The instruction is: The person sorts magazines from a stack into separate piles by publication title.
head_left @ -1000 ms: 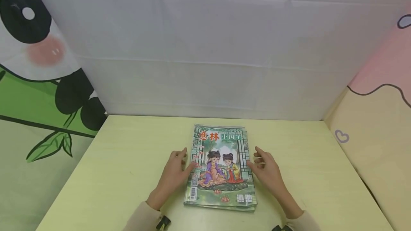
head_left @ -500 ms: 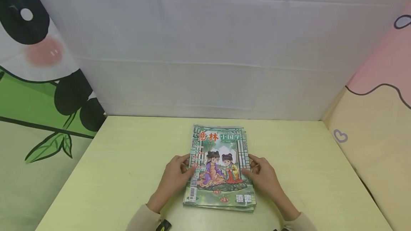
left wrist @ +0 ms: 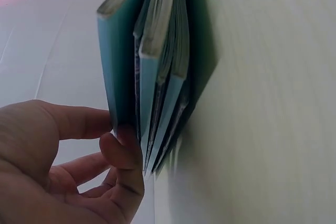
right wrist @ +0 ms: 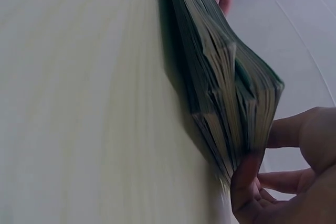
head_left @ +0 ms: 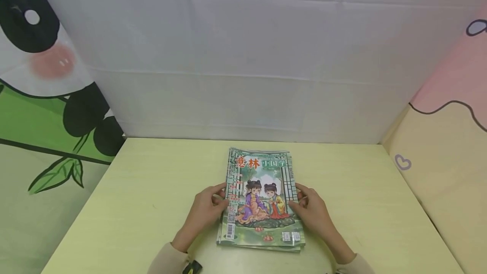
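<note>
A stack of green magazines lies on the table, the top magazine [head_left: 262,189] showing two cartoon figures and red lettering. My left hand [head_left: 203,208] pinches that top magazine at its left edge, thumb on the cover and fingers below. My right hand [head_left: 313,211] holds the right edge in the same way. The left wrist view shows the top magazine [left wrist: 118,66] tilted apart from several lower magazines [left wrist: 157,82], with a fingertip under its spine. In the right wrist view the page edges of the stack [right wrist: 210,61] fan apart above the fingers.
The pale yellow table [head_left: 133,206] extends to both sides of the stack. A white cloth backdrop [head_left: 243,62] stands behind it. Cartoon-printed panels flank the table, a green and white panel [head_left: 34,117] at left and a pink and cream panel [head_left: 449,147] at right.
Both hands have closed in from beside the stack and now grip the top magazine's edges. It has shifted slightly against the magazines beneath, which show a little at the lower left.
</note>
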Demonstrator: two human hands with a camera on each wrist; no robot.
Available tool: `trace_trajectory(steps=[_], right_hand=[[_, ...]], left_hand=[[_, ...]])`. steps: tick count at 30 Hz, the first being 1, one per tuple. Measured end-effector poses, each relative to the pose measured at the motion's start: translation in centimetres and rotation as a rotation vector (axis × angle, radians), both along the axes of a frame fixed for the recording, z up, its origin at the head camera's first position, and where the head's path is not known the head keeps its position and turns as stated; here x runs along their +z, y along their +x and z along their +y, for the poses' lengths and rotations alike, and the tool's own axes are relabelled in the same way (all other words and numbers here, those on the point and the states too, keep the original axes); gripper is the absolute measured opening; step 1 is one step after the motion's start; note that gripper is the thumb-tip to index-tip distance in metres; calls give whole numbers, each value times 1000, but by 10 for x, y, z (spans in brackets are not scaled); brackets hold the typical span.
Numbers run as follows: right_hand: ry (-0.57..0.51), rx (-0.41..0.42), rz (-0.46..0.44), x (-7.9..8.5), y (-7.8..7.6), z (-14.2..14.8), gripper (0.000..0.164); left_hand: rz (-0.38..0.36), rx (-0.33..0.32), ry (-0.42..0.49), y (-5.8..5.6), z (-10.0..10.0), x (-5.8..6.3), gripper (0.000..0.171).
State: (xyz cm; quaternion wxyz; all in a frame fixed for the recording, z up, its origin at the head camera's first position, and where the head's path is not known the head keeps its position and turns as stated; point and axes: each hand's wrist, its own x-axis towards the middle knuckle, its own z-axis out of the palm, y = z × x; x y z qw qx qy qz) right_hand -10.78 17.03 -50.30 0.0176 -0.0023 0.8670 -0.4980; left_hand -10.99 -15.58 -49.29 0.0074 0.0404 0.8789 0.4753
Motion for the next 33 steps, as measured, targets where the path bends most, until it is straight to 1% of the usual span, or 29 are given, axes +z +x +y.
trace_trajectory(steps=[7,10,17,20,23,27,30,33], right_hand=[[-4,-3,-59,2,0,0,60],[3,9,-48,5,0,0,61],[16,34,17,14,3,-1,64],[17,35,12,18,2,-2,63],[-8,28,-23,22,2,-3,61],[-79,19,-69,25,2,-5,61],[-117,17,-66,27,2,-5,62],[-133,20,-60,30,1,-3,62]], left_hand=[[-29,1,20,-1,-2,3,52],[-32,0,23,-1,-3,5,52],[-42,-11,50,-2,-3,9,53],[-40,-12,56,-1,-4,9,53],[-35,-12,70,-1,-5,9,53],[-31,-15,114,0,-6,9,54],[-39,-25,158,1,-5,9,54],[-50,-29,180,1,-2,10,54]])
